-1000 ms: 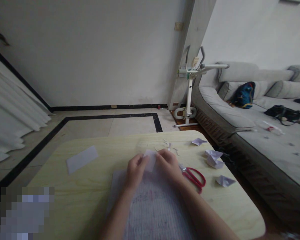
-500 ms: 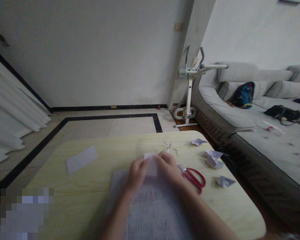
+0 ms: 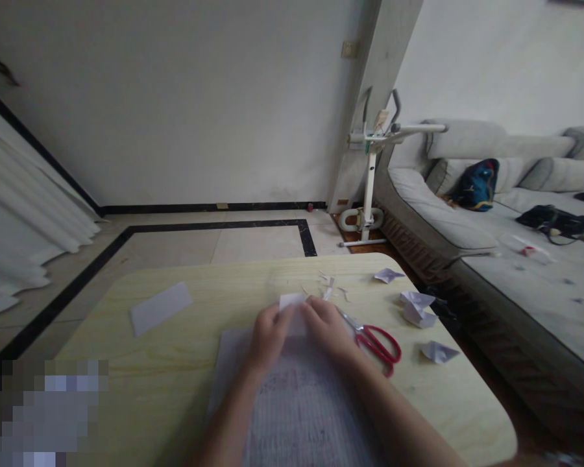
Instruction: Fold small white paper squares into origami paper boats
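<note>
A small piece of white paper (image 3: 292,301) is pinched between my two hands above the wooden table. My left hand (image 3: 268,329) grips its left side, thumb on top. On its right side, my right hand (image 3: 327,325) holds it with thumb and fingers closed. Beneath my hands and forearms lies a large sheet covered in rows of writing (image 3: 296,408). Red-handled scissors (image 3: 379,347) rest just right of my right hand, their blades pointing toward the scraps. Thin paper scraps (image 3: 329,288) are scattered beyond my fingers.
Several folded paper pieces (image 3: 417,308) sit along the right side of the table (image 3: 156,376). A flat white paper rectangle (image 3: 160,307) lies at the left. Beyond the table are a grey sofa (image 3: 467,233) and a white exercise machine (image 3: 370,175).
My right hand has shifted slightly left over the paper, uncovering more of the scissor blades. Both hands keep their hold on the paper. The view has moved a little.
</note>
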The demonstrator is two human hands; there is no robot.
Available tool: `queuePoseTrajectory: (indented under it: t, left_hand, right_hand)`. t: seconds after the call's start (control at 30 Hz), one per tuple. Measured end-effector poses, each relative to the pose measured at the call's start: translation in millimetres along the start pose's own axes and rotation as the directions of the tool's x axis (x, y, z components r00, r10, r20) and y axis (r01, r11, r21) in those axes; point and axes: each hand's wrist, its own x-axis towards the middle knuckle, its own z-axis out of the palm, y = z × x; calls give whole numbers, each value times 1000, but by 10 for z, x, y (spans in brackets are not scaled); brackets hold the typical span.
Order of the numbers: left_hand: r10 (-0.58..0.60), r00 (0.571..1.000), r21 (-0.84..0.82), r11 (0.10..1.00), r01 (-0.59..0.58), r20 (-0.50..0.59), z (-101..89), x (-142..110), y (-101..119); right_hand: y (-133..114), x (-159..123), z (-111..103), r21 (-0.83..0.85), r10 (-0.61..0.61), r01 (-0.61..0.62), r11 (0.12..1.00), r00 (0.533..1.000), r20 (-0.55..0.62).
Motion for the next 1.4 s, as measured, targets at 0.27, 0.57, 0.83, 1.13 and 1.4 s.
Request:
queuePoseTrajectory:
  t: [0.27,0.57,0.83,1.13,1.4]
  left_hand:
    - [-95,993,-60,993,99,67,-41,-14,59]
    - [-145,989,-61,988,144,-1,-32,18,17]
    - [-127,988,-118,984,137,86,-53,-16,101]
    - [-170,978,-109,977,184,123,-40,-19,105]
    - [-207,966,-130,965,228,156,-40,-36,176]
  right_hand:
    - [8,-5,4,-5,16,-16,1000,1000,20]
    - [19,8,9,-41,25,-23,999,998,64]
    - [28,1,1,-2,56,-56,998,998,38]
    - [33,7,-15,103,107,-113,988,992,66]
    - [45,18,-30,184,148,-162,970,985,89]
